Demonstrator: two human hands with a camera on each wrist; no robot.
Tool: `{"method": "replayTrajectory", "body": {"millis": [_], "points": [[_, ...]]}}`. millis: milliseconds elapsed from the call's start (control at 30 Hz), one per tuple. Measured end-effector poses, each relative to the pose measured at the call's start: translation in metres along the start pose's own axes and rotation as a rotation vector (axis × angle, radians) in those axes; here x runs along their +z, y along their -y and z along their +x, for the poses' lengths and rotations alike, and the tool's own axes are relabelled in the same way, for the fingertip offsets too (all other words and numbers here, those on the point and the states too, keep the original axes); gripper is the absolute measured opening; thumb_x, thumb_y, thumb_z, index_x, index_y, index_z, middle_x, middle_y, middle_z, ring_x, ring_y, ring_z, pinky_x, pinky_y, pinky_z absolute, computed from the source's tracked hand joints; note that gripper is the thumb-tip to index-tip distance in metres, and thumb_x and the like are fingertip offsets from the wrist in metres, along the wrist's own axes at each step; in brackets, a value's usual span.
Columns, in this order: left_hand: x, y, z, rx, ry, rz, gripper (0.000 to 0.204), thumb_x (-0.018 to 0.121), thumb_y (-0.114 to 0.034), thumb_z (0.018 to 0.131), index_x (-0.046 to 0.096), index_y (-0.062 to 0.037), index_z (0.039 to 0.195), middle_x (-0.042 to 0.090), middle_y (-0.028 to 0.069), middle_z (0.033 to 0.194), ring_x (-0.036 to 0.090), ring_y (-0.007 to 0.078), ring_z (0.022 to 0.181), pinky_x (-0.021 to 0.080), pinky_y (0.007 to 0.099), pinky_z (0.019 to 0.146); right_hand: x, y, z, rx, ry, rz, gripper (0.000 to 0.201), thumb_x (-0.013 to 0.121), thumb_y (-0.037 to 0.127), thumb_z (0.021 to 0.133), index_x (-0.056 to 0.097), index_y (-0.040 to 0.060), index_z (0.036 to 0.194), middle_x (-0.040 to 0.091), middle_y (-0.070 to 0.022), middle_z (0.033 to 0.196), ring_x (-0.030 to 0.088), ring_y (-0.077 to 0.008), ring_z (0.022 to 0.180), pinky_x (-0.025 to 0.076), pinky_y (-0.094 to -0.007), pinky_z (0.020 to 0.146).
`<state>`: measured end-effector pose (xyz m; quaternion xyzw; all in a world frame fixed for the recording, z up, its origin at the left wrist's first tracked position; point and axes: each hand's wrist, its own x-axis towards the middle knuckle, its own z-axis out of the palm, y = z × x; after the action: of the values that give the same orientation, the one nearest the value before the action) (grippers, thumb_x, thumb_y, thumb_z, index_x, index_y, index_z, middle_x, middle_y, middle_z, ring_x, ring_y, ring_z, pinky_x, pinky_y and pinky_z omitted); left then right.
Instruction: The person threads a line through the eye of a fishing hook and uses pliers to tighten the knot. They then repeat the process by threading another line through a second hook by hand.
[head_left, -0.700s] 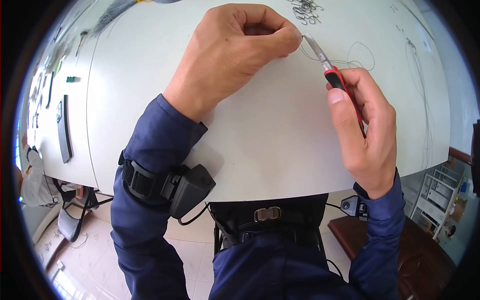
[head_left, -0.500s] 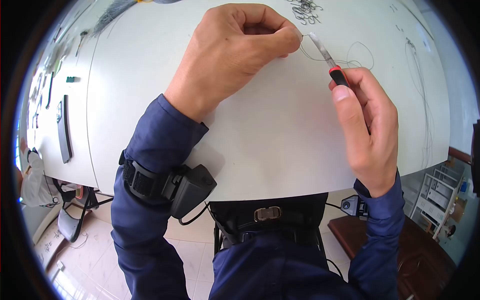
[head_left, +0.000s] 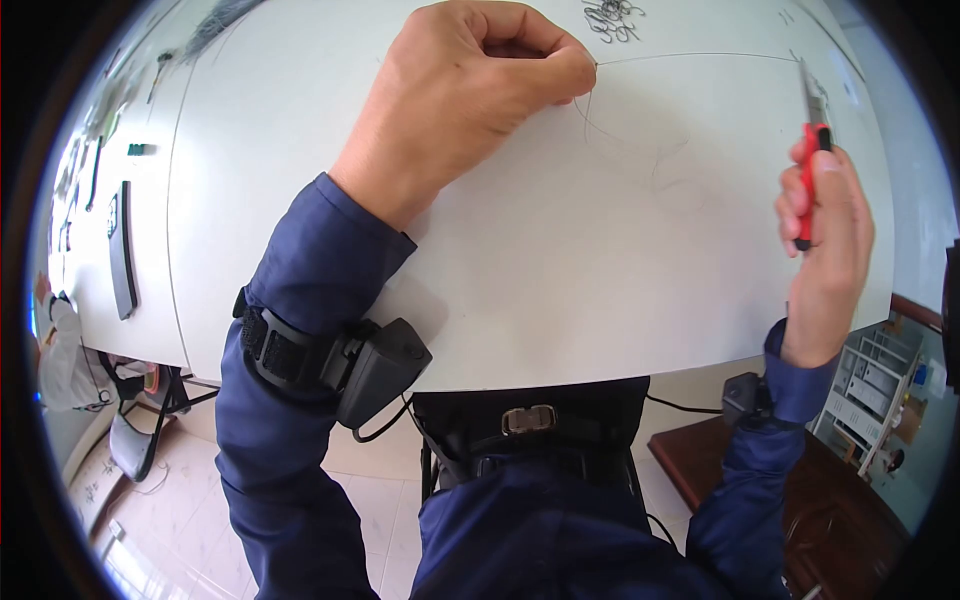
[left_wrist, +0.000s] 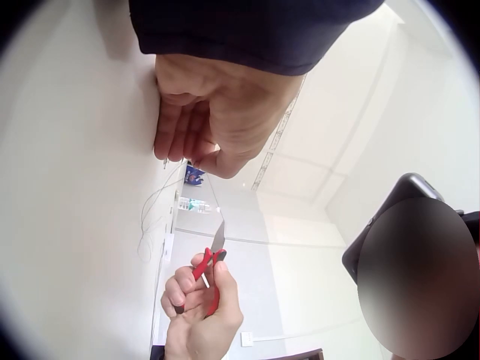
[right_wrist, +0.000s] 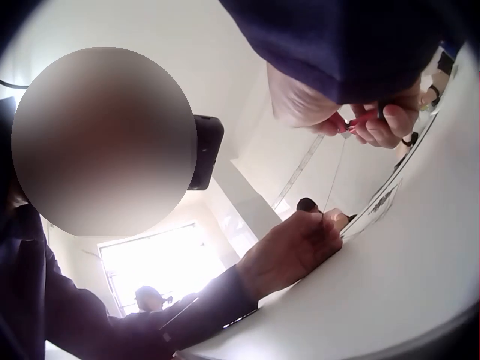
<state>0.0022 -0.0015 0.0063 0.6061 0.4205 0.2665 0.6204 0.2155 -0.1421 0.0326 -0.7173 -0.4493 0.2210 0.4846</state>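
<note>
At the far middle of the head view, my left hand (head_left: 480,95) pinches a thin line (head_left: 697,54) between thumb and forefinger. Whatever else sits inside those fingers is hidden. My right hand (head_left: 832,215), out at the right, grips long-nose pliers with red and black handles (head_left: 811,135). From the left fingertips the line runs straight across to the pliers' tip. A loose, thin tail hangs in a curve below the left fingers. The left wrist view shows the right fingers wrapped round the red handles (left_wrist: 214,289), pointed tip upward.
A pile of dark fish hooks (head_left: 612,20) lies beyond the left hand. A grey bundle of strands (head_left: 215,30) is at the far left, with a dark flat bar (head_left: 122,250) nearer. The white table's (head_left: 560,290) front edge is close to the body.
My right hand has moved the pliers well to the right, away from the left hand, and the line now stretches between them. The loose loop has shifted. My left hand keeps its pinch.
</note>
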Motion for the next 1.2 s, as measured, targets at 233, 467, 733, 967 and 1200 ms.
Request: {"method": "replayTrajectory", "body": {"millis": [233,467,733,967,1200], "points": [[-0.002,0.004,0.001,0.078,0.039,-0.030,0.016,0.072,-0.013,0.088,0.072,0.0028,0.090,0.068,0.0037,0.077,0.055,0.0074,0.064,0.045,0.0194,0.060,-0.079,-0.029,0.027,0.032,-0.204,0.064,0.033,0.046,0.029,0.106,0.057,-0.0007,0.114,0.047,0.0026,0.081,0.039,-0.0052,0.067,0.027,-0.0205,0.057],[-0.001,0.006,0.001,0.095,0.035,-0.040,0.015,0.072,-0.013,0.088,0.072,0.0022,0.089,0.068,0.0048,0.078,0.057,0.0086,0.066,0.047,0.0203,0.064,-0.175,-0.064,0.047,0.039,-0.356,0.065,0.027,0.049,0.026,0.105,0.058,0.0011,0.113,0.050,0.0018,0.080,0.042,-0.0058,0.069,0.028,-0.0214,0.060],[0.002,0.000,-0.005,0.078,0.027,-0.041,0.016,0.072,-0.013,0.088,0.072,0.0030,0.091,0.070,0.0070,0.081,0.060,0.0106,0.070,0.050,0.0207,0.069,-0.238,-0.089,0.054,0.035,-0.380,0.032,0.023,0.049,0.024,0.105,0.056,0.0023,0.105,0.049,0.0007,0.081,0.043,-0.0075,0.070,0.032,-0.0231,0.063],[0.001,0.008,-0.001,0.102,0.038,-0.050,0.017,0.072,-0.014,0.088,0.072,0.0028,0.091,0.070,0.0075,0.081,0.061,0.0109,0.071,0.050,0.0211,0.071,-0.241,-0.087,0.054,0.037,-0.540,0.046,0.018,0.046,0.018,0.104,0.052,0.0021,0.100,0.049,-0.0026,0.083,0.044,-0.0103,0.070,0.034,-0.0243,0.063],[0.000,0.013,0.000,0.129,0.045,-0.054,0.017,0.072,-0.015,0.088,0.072,0.0021,0.089,0.070,0.0082,0.079,0.061,0.0113,0.069,0.051,0.0212,0.071,-0.333,-0.127,0.064,-0.014,-0.358,0.127,0.014,0.044,0.012,0.103,0.051,0.0009,0.100,0.050,-0.0056,0.089,0.045,-0.0122,0.076,0.035,-0.0254,0.066]]}}
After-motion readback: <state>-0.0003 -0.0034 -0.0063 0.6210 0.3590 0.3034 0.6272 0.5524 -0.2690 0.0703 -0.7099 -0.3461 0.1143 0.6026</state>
